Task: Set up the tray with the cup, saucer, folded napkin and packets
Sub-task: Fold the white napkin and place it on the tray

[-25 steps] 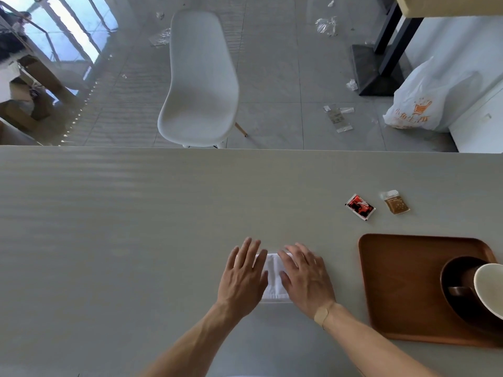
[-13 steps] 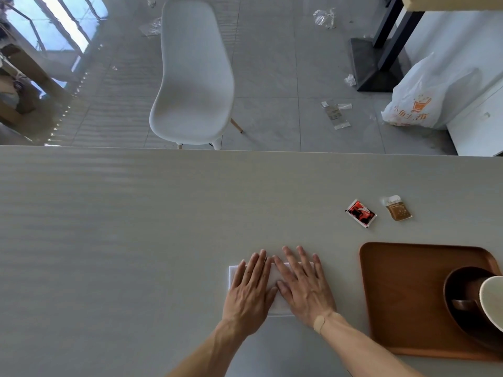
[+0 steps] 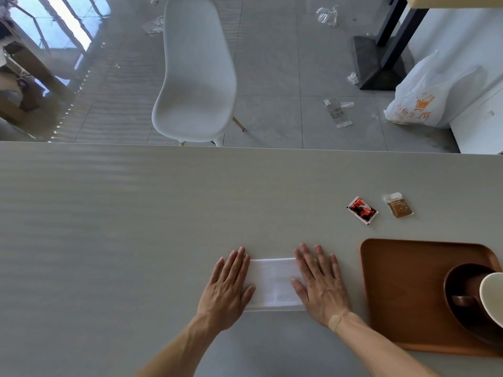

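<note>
A white folded napkin (image 3: 273,283) lies flat on the grey table. My left hand (image 3: 228,287) presses its left end and my right hand (image 3: 320,284) presses its right end, both palms down with fingers straight. To the right sits a brown wooden tray (image 3: 400,270) holding a dark brown saucer (image 3: 457,284) with a cream-lined cup (image 3: 493,296) on it, partly cut off by the frame's edge. A red packet (image 3: 362,210) and a brown packet (image 3: 399,206) lie on the table beyond the tray.
The table's far edge (image 3: 245,146) runs across the view. Beyond it on the floor are a white chair (image 3: 196,77), a white plastic bag (image 3: 430,96), a black table base (image 3: 377,63) and scattered wrappers (image 3: 337,112).
My hands have slid apart, from side by side over the napkin's middle to its two ends, and the napkin's middle now shows. The camera has tilted slightly.
</note>
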Tool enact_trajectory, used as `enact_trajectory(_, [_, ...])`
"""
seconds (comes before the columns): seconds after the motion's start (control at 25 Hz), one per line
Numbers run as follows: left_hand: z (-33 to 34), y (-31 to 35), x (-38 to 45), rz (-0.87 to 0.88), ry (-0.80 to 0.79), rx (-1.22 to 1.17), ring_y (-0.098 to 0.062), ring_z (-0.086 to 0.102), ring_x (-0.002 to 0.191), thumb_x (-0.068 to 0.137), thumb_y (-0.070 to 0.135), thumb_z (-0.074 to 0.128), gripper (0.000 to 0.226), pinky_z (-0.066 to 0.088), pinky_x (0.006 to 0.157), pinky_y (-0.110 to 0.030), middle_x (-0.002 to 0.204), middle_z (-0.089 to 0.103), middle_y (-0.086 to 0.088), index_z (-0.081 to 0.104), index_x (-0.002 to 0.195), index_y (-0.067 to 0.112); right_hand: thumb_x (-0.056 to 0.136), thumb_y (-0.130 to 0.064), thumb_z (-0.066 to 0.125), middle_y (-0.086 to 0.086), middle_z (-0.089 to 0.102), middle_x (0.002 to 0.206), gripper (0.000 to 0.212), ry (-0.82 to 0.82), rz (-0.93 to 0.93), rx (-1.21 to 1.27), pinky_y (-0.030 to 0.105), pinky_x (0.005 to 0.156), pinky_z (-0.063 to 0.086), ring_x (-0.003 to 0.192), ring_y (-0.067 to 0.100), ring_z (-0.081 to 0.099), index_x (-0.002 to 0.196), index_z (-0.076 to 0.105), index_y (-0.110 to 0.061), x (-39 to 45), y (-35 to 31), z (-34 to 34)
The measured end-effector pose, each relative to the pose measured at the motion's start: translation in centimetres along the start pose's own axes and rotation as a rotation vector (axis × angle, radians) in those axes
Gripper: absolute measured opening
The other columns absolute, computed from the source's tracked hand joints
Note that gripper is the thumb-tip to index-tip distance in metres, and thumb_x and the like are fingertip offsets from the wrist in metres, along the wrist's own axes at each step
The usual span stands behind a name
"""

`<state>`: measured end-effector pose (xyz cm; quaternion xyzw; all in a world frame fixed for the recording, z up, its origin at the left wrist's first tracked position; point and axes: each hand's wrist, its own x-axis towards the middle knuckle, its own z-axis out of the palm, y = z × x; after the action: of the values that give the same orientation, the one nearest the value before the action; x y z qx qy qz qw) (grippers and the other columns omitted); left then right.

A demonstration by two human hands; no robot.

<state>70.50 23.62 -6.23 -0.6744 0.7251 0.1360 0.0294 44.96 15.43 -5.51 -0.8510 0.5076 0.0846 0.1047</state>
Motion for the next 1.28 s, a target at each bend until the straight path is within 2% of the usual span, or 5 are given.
enact_trajectory(0.24, [-1.0, 2.6, 0.9, 0.022, 0.073, -0.114, -0.026, 0.012, 0.15, 0.103, 0.04, 0.028, 0.061, 0.013, 0.119, -0.044, 0.162, 0.015, -0.012, 0.023, 0.153, 0.006, 0.097, -0.042, 0.03, 0.004, 0.018, 0.161, 0.062, 0.067, -0.136, 0.027, 0.053, 0.114, 0.017, 0.148, 0.03, 0.014, 0.152, 0.022, -0.014, 0.6, -2.6, -0.9])
enact_trajectory(0.44, [-0.1, 6.4, 1.6, -0.015, 0.044, -0.135, -0.029, 0.022, 0.147, 0.101, 0.032, 0.028, 0.057, 0.016, 0.115, -0.047, 0.16, 0.02, -0.013, 0.029, 0.151, 0.004, 0.101, -0.041, 0.02, 0.002, 0.022, 0.159, 0.057, 0.006, -0.123, 0.062, 0.046, 0.112, 0.02, 0.147, 0.028, 0.02, 0.15, 0.029, -0.015, 0.4, -4.7, 0.2])
enact_trajectory(0.96, [0.5, 0.2, -0.9, -0.054, -0.045, -0.079, -0.021, 0.009, 0.151, 0.102, 0.05, 0.023, 0.066, 0.013, 0.119, -0.042, 0.164, 0.009, -0.007, 0.013, 0.156, 0.012, 0.097, -0.053, 0.009, -0.003, 0.017, 0.161, 0.066, -0.061, 0.038, 0.048, 0.052, 0.117, 0.013, 0.148, 0.029, 0.012, 0.152, 0.023, -0.02, -1.0, -0.8, 0.0])
enact_trajectory(1.08, [0.0, 0.4, -0.8, -0.058, -0.049, -0.071, -0.023, 0.007, 0.151, 0.102, 0.052, 0.019, 0.067, 0.009, 0.119, -0.041, 0.164, 0.005, -0.006, 0.01, 0.156, 0.012, 0.097, -0.055, 0.005, -0.006, 0.005, 0.163, 0.067, -0.069, 0.034, 0.051, 0.05, 0.118, 0.006, 0.148, 0.027, 0.001, 0.153, 0.017, -0.021, -1.1, -0.8, -0.1])
enact_trajectory(1.28, [-2.7, 0.2, 0.5, -0.149, -0.001, -0.115, -0.028, 0.044, 0.131, 0.086, 0.059, 0.05, 0.084, 0.027, 0.113, -0.04, 0.148, 0.044, -0.001, 0.022, 0.154, 0.019, 0.092, -0.061, -0.001, 0.004, 0.001, 0.162, 0.075, -0.079, 0.082, 0.126, 0.04, 0.118, -0.007, 0.15, 0.024, -0.003, 0.153, 0.009, -0.019, -2.1, -0.2, -0.5])
